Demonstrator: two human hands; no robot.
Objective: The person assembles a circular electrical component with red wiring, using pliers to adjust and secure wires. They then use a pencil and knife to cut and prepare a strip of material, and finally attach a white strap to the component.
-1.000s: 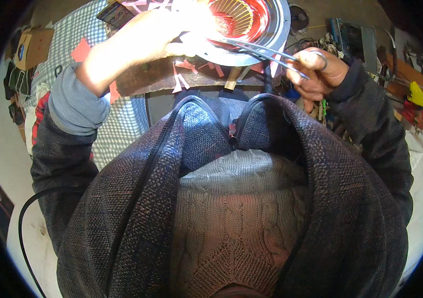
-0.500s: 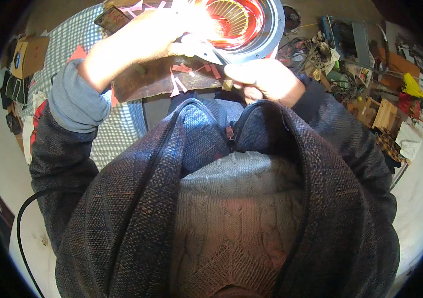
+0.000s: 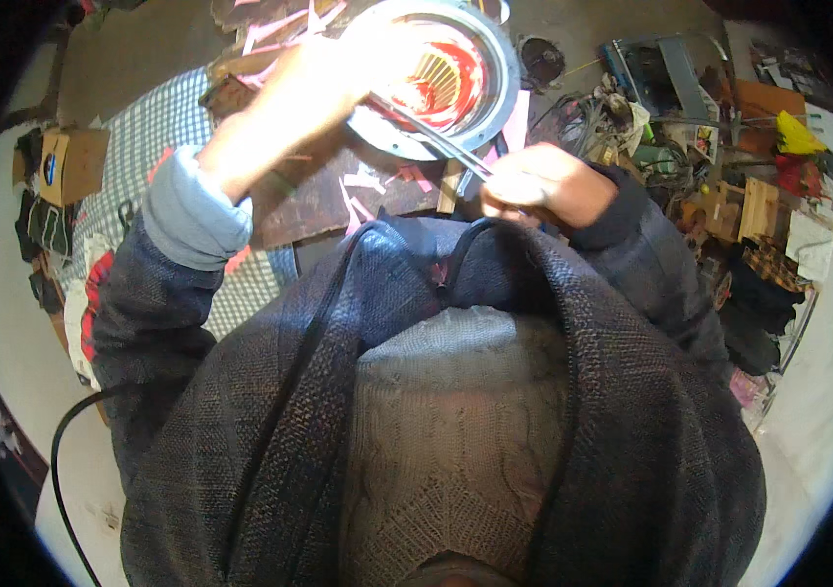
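This looks like a small, crowded repair workshop. A round metal housing with red coils and a copper winding inside sits on a dark worktop strewn with pink paper scraps. To the right lies a heap of tangled wires, tools and spare parts, with wooden blocks beside it. A checked cloth and a cardboard box lie at the left, on a bare floor.
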